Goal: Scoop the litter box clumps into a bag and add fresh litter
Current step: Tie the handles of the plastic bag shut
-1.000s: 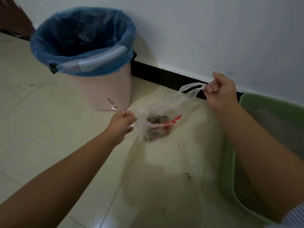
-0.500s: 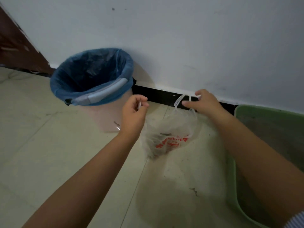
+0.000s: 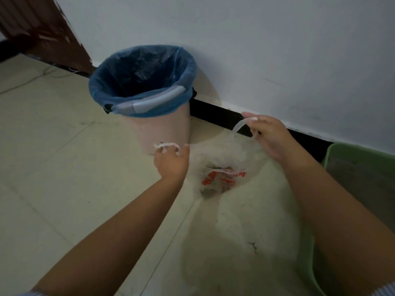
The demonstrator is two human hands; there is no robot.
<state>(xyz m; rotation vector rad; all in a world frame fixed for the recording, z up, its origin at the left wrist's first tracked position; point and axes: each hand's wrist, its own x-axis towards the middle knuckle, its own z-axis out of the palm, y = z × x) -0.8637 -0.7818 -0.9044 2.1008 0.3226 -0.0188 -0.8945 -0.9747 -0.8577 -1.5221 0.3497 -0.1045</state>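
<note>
A thin clear plastic bag (image 3: 222,167) with red print hangs just above the floor, dark litter clumps in its bottom. My left hand (image 3: 171,162) holds the bag's left handle loop, fingers hooked through it. My right hand (image 3: 268,136) grips the right handle loop, higher and further back, near the black skirting. The green litter box (image 3: 342,159) with grey litter sits at the right edge, partly hidden by my right arm.
A pink waste bin (image 3: 162,127) lined with a blue bag stands against the white wall, just left of the bag. A dark wooden door (image 3: 49,37) is at the far left. Litter crumbs dot the pale tiled floor (image 3: 64,167).
Both hands have shifted on the bag handles and spread apart; the left hand dropped lower. The bag hangs between them, a bit to the right of the bin.
</note>
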